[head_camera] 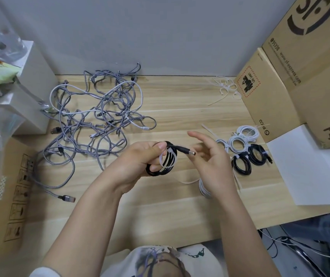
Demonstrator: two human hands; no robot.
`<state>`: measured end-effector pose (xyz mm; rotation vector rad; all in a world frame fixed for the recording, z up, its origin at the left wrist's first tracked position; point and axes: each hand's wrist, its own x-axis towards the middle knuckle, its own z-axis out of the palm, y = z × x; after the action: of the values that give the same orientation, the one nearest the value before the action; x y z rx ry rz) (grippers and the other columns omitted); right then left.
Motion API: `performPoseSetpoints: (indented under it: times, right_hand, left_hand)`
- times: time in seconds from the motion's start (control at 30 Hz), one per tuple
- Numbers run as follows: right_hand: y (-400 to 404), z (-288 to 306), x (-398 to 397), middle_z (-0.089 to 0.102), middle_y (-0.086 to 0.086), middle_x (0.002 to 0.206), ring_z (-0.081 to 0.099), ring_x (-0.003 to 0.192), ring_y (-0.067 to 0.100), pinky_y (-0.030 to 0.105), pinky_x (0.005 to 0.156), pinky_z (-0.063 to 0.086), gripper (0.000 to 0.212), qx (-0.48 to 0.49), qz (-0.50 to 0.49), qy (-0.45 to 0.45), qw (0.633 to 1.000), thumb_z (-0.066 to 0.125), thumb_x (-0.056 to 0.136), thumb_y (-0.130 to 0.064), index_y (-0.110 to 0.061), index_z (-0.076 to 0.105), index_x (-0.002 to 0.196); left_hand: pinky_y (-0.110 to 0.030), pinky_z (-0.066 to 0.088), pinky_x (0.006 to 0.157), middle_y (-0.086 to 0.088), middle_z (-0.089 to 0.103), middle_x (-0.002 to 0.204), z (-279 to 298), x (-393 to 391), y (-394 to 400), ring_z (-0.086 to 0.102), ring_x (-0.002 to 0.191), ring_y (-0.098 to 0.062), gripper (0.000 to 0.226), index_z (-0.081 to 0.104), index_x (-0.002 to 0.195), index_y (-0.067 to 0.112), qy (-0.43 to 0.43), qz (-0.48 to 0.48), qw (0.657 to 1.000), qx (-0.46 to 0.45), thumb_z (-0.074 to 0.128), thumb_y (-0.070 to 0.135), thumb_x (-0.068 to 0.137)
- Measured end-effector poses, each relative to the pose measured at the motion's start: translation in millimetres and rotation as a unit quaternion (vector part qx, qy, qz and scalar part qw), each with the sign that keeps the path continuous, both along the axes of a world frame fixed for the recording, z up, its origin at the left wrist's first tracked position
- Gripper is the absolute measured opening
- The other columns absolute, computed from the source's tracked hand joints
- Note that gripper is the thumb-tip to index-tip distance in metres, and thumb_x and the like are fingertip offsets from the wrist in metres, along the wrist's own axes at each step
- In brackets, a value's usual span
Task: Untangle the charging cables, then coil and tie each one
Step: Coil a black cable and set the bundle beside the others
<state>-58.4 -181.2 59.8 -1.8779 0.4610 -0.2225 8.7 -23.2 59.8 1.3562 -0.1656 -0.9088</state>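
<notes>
My left hand (140, 162) grips a coiled black cable (165, 165) above the table's middle, thumb on top of the coil. A white zip tie (166, 159) loops around the coil, and the cable's plug (190, 153) sticks out to the right. Just right of the plug is my right hand (214, 162), fingers spread and loose, holding nothing. A big tangle of grey braided and white cables (96, 120) lies at the left. Two coiled white cables (242, 137) and two coiled black cables (250, 158) lie tied at the right. Another white cable (204, 188) peeks from under my right wrist.
Loose white zip ties (226, 88) lie at the back right beside stacked cardboard boxes (292, 80). A white sheet (307, 168) covers the table's right end. White boxes and plastic bags (20, 80) crowd the left side, with a flat cardboard box (10, 196) below them.
</notes>
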Motion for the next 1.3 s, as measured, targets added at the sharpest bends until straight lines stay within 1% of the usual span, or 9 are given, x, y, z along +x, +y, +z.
performPoseSetpoints:
  times: [0.17, 0.53, 0.67, 0.83, 1.03, 1.1, 1.13, 1.17, 1.3]
  right_hand:
    - [10, 3, 8, 0.064, 0.0, 0.103, 0.058, 0.1, 0.0, 0.011, 0.086, 0.041, 0.036, -0.121, 0.14, -0.078, 0.98, 0.054, 0.082, -0.002, -0.02, 0.067, 0.111]
    - [13, -5, 7, 0.062, -0.002, 0.08, 0.054, 0.077, 0.0, 0.007, 0.068, 0.038, 0.019, -0.2, 0.0, -0.107, 0.974, 0.057, 0.082, 0.002, -0.008, 0.072, 0.087]
    - [7, 0, 0, 0.07, 0.002, 0.088, 0.059, 0.083, 0.006, 0.015, 0.073, 0.043, 0.013, -0.122, -0.037, -0.071, 0.989, 0.059, 0.088, -0.019, -0.025, 0.07, 0.084]
    - [11, 6, -5, 0.061, 0.024, 0.082, 0.055, 0.078, 0.031, 0.033, 0.066, 0.042, 0.056, -0.035, -0.05, -0.069, 0.996, 0.053, 0.072, -0.052, 0.002, 0.064, 0.077]
    - [28, 27, -3, 0.049, -0.007, 0.057, 0.039, 0.058, 0.006, 0.019, 0.055, 0.031, 0.043, 0.095, -0.045, -0.116, 0.988, 0.068, 0.074, -0.035, 0.006, 0.057, 0.07]
    - [31, 32, -1, 0.054, 0.005, 0.058, 0.029, 0.072, 0.005, 0.021, 0.057, 0.031, 0.044, 0.118, -0.043, -0.106, 0.986, 0.074, 0.073, -0.036, -0.002, 0.05, 0.057]
    - [32, 33, -1, 0.05, 0.006, 0.053, 0.051, 0.082, 0.041, 0.023, 0.056, 0.028, 0.05, 0.122, -0.045, -0.092, 0.987, 0.077, 0.074, -0.035, -0.01, 0.041, 0.051]
    - [33, 33, -1, 0.04, -0.002, 0.046, 0.037, 0.046, 0.014, 0.023, 0.054, 0.025, 0.053, 0.125, -0.046, -0.077, 0.988, 0.077, 0.075, -0.033, -0.016, 0.034, 0.048]
    - [32, 28, 2, 0.02, -0.013, 0.048, 0.025, 0.046, 0.009, 0.024, 0.052, 0.024, 0.057, 0.1, -0.095, -0.047, 0.989, 0.073, 0.08, -0.021, -0.021, 0.025, 0.049]
  left_hand:
    - [-0.027, 0.024, 0.056, 0.009, 0.033, 0.046, 2, -6, -4, 0.028, 0.046, -0.009, 0.023, 0.045, 0.07, 0.014, -0.039, -0.013, 0.999, 0.01, 0.056, 0.031, 0.081]
    - [-0.014, 0.027, 0.044, 0.011, 0.02, 0.048, 8, -7, -7, 0.025, 0.044, -0.008, 0.028, 0.045, 0.069, 0.018, 0.067, 0.064, 0.994, -0.054, 0.043, 0.03, 0.095]
    - [-0.014, 0.023, 0.044, 0.01, 0.024, 0.047, 13, -3, -7, 0.026, 0.04, -0.006, 0.031, 0.045, 0.066, 0.017, 0.121, 0.125, 0.98, -0.099, 0.046, 0.033, 0.092]
    - [-0.014, 0.023, 0.043, 0.012, 0.025, 0.042, 6, -1, -13, 0.025, 0.039, -0.006, 0.036, 0.042, 0.066, 0.015, 0.023, 0.193, 0.981, -0.023, 0.041, 0.028, 0.099]
    - [-0.023, 0.024, 0.05, 0.014, 0.033, 0.047, -1, -6, -18, 0.027, 0.047, -0.007, 0.034, 0.04, 0.066, 0.016, -0.129, 0.178, 0.975, 0.034, 0.049, 0.028, 0.097]
    - [-0.028, 0.024, 0.054, 0.015, 0.035, 0.051, -1, -9, -18, 0.028, 0.05, -0.007, 0.028, 0.046, 0.071, 0.014, -0.164, 0.157, 0.973, 0.038, 0.05, 0.036, 0.087]
    - [-0.029, 0.025, 0.055, 0.015, 0.036, 0.053, 1, -10, -18, 0.029, 0.051, -0.006, 0.029, 0.05, 0.076, 0.01, -0.175, 0.149, 0.973, 0.036, 0.049, 0.038, 0.085]
    - [-0.028, 0.027, 0.056, 0.016, 0.037, 0.054, 1, -11, -18, 0.03, 0.052, -0.005, 0.033, 0.052, 0.081, 0.005, -0.185, 0.142, 0.972, 0.034, 0.049, 0.038, 0.086]
    - [-0.016, 0.031, 0.055, 0.018, 0.044, 0.057, 9, -15, -18, 0.036, 0.056, -0.002, 0.023, 0.053, 0.08, 0.012, -0.252, 0.125, 0.959, 0.043, 0.05, 0.031, 0.092]
